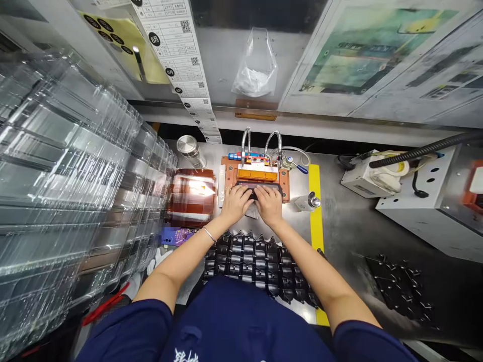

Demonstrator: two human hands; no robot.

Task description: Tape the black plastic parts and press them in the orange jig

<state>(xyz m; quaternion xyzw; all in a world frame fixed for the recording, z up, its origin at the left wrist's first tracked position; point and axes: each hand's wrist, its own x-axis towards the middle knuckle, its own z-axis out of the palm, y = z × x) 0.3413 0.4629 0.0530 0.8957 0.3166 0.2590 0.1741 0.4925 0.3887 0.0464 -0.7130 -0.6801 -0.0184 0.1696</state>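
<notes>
Centre frame, the black strip (253,186) lies directly beyond both hands, long axis running left to right across the brown fixture (286,194); left hand (236,203) and right hand (269,203) are equally near, fingers laid over its near edge, though whether they pinch it I cannot tell.

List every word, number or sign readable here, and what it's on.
"8月": black circles on the white label strip; its finer print is too small, and its QR codes carry no readable words.
Navy shirt: white lettering, cut off, not surely readable.
Yellow sheet, orange label, wall poster: marks too small or blurred.
</notes>
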